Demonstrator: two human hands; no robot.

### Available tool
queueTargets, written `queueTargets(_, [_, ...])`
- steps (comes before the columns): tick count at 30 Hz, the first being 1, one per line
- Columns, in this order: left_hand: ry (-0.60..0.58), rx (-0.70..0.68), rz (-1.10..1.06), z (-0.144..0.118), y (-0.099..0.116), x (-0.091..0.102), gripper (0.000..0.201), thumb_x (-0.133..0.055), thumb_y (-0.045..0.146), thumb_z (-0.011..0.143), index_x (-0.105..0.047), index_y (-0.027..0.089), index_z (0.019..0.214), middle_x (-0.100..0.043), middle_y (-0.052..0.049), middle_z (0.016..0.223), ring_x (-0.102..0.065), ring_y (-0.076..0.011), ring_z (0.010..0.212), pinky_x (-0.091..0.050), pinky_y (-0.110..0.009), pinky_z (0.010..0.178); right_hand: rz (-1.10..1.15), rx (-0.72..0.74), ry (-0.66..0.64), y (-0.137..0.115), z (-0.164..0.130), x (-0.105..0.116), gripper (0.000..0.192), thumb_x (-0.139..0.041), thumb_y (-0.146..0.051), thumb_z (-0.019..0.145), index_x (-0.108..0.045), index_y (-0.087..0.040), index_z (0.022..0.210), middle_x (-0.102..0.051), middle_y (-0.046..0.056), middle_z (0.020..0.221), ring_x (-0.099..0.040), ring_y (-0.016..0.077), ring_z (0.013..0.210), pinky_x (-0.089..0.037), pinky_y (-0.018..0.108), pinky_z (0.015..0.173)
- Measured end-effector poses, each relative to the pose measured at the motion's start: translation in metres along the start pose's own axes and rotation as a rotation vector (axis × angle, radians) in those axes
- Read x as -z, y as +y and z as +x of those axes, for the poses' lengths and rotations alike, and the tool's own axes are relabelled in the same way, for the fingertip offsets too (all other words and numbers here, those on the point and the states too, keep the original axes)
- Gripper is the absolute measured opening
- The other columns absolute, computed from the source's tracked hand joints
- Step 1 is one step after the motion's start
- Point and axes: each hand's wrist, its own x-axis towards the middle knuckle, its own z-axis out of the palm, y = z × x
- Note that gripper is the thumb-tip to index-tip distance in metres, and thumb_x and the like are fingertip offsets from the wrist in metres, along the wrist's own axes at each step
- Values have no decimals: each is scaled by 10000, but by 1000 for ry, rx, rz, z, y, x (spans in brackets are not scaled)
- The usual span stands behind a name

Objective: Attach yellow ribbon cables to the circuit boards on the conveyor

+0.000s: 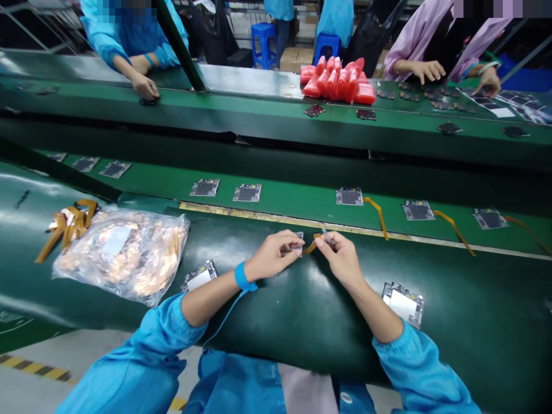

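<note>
My left hand [276,253] is closed around the edge of a small circuit board [301,236], mostly covered by my fingers. An orange flat flex cable [309,248] runs from beside that board to my right hand [340,256]. The right fingers pinch the cable's end, and a small grey object [327,235], perhaps a tool, sticks out between them. Whether the cable is joined to the board is hidden. A blue band with a cord circles my left wrist. On the bench near my forearms lie a board with a white patch [199,279] and another such board [404,303].
A clear bag of coppery parts [125,247] lies left, beside loose orange flex cables [71,224]. Boards, some with cables, sit along the green belt [293,198]. Across it, two co-workers' hands are near boards; red bags [338,83] are piled there.
</note>
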Motion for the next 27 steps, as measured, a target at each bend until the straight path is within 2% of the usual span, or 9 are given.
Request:
queueTargets(2, [-42, -116, 198, 7, -6, 18, 249, -573, 288, 969, -725, 179, 1133, -692, -109, 1143, -637, -232, 1070, -518, -394, 961, 54, -15, -3, -3, 4, 14, 445, -754, -630, 798, -626, -203, 807, -536, -33, 658, -417, 109, 565, -365, 239, 552])
queueTargets(5, [-237, -235, 523, 18, -17, 35, 266, -599, 281, 948, -721, 210, 1175, -624, -131, 1306, -573, -298, 1220, -472, -469, 1053, 98, -79, -34, -5, 10, 33, 486, -758, -664, 791, -677, -190, 864, -563, -26, 665, -395, 99, 534, -323, 233, 509])
queueTargets(8, [-398, -325, 707, 28, -23, 35, 310, -626, 268, 928, -708, 226, 1225, -578, -149, 1347, -538, -330, 1251, -456, -477, 1042, 46, -115, -103, 0, 12, 39, 517, -739, -681, 798, -716, -170, 870, -640, 4, 696, -471, 114, 566, -380, 244, 538])
queueTargets(11, [-482, -377, 791, 36, -23, 29, 379, -667, 256, 887, -700, 237, 1264, -577, -149, 1318, -544, -330, 1196, -452, -456, 999, -80, -105, -181, 12, 12, 33, 487, -712, -648, 810, -728, -161, 839, -689, 14, 715, -546, 139, 618, -434, 263, 598])
queueTargets(14, [-526, -408, 845, 41, -21, 24, 375, -688, 258, 866, -713, 242, 1240, -583, -142, 1280, -552, -324, 1147, -445, -441, 962, -229, -84, -190, 25, 11, 24, 421, -663, -571, 840, -741, -157, 843, -717, 24, 725, -590, 161, 638, -436, 273, 617])
queueTargets(18, [-528, -418, 857, 46, -19, 23, 272, -672, 234, 875, -732, 250, 1139, -589, -120, 1219, -555, -295, 1097, -437, -408, 932, -369, -35, -162, 34, 12, 19, 311, -627, -449, 879, -757, -166, 875, -773, 50, 803, -669, 191, 705, -462, 282, 668])
queueTargets(23, [-533, -403, 845, 50, -18, 22, 176, -618, 209, 916, -724, 241, 1053, -595, -105, 1162, -551, -273, 1065, -439, -391, 922, -487, -38, -158, 34, 12, 16, 204, -627, -343, 900, -767, -195, 892, -806, 48, 864, -718, 204, 775, -474, 273, 695])
queueTargets(27, [-531, -393, 825, 49, -19, 25, 180, -568, 216, 956, -731, 226, 1031, -606, -115, 1189, -552, -278, 1086, -449, -407, 951, -578, -55, -147, 30, 11, 11, 179, -632, -325, 908, -778, -223, 909, -808, 29, 872, -724, 206, 800, -456, 266, 691])
